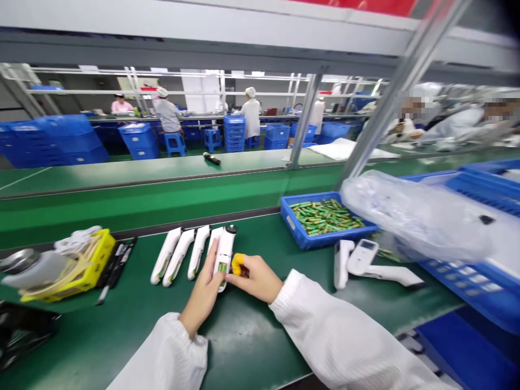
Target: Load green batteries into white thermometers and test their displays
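Note:
A white handheld device (225, 254) lies on the green belt (134, 314), its open compartment showing green batteries. My left hand (203, 295) lies alongside it, fingers stretched flat against its left side. My right hand (254, 277) is curled, pinching at the device's lower end, with a yellow cot (236, 264) on one finger. Three more white devices (179, 261) lie in a row just left of it.
A blue tray of green batteries (323, 218) sits right of the devices, with two more white devices (368, 264) in front. Blue crates (479, 254) under a plastic bag fill the right. A yellow tray (87, 265) stands at left. Other workers sit beyond the far belt.

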`<action>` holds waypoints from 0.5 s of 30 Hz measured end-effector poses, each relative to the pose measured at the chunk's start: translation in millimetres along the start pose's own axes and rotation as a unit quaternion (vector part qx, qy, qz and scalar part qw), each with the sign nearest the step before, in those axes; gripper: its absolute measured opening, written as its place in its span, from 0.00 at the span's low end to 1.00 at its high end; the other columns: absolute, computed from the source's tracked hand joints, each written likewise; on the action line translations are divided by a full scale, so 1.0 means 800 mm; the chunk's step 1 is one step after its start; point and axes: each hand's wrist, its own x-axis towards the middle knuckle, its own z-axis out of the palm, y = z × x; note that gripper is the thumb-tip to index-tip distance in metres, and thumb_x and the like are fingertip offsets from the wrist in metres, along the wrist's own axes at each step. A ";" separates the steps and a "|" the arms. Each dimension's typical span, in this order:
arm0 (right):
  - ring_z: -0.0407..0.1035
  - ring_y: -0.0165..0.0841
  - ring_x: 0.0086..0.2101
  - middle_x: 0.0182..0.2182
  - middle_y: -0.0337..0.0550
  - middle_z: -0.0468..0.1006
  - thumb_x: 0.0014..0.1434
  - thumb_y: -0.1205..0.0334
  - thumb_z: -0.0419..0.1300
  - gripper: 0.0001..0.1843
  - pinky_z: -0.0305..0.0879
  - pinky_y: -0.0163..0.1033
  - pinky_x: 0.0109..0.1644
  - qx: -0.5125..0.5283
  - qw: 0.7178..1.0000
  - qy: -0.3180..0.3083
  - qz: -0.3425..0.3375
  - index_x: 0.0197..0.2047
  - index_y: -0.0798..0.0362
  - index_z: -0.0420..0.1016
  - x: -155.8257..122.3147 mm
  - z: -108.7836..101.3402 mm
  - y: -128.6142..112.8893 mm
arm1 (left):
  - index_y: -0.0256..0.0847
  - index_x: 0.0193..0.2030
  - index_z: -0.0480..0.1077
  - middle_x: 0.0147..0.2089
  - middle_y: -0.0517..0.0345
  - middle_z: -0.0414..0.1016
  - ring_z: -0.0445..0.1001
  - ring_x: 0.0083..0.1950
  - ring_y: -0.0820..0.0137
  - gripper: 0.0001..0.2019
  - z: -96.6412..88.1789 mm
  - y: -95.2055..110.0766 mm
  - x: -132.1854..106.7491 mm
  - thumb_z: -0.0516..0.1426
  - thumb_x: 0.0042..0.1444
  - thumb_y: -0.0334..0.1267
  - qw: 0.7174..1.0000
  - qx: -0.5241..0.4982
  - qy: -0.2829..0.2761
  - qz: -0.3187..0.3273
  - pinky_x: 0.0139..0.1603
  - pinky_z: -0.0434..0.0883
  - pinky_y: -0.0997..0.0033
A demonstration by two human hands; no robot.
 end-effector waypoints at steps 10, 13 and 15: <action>0.66 0.36 0.36 0.33 0.43 0.72 0.59 0.57 0.59 0.09 0.61 0.40 0.43 -0.282 0.946 0.152 0.053 0.35 0.54 0.72 0.013 -0.063 0.010 | 0.46 0.63 0.57 0.71 0.51 0.47 0.45 0.71 0.58 0.21 -0.016 -0.051 0.027 0.44 0.63 0.41 0.921 0.350 -0.036 0.166 0.68 0.46 0.47; 0.63 0.43 0.46 0.44 0.54 0.71 0.61 0.61 0.57 0.12 0.58 0.47 0.51 -0.307 0.923 0.218 0.083 0.45 0.59 0.72 -0.019 -0.100 0.013 | 0.46 0.60 0.60 0.70 0.48 0.46 0.46 0.70 0.54 0.20 -0.012 -0.050 0.030 0.43 0.63 0.41 0.889 0.403 -0.005 0.218 0.65 0.51 0.43; 0.58 0.49 0.52 0.51 0.63 0.66 0.62 0.65 0.55 0.16 0.54 0.55 0.54 -0.313 0.901 0.277 0.112 0.51 0.64 0.68 -0.053 -0.128 0.014 | 0.43 0.58 0.62 0.69 0.44 0.49 0.47 0.69 0.50 0.18 -0.008 -0.044 0.028 0.44 0.63 0.42 0.874 0.420 0.012 0.243 0.63 0.55 0.41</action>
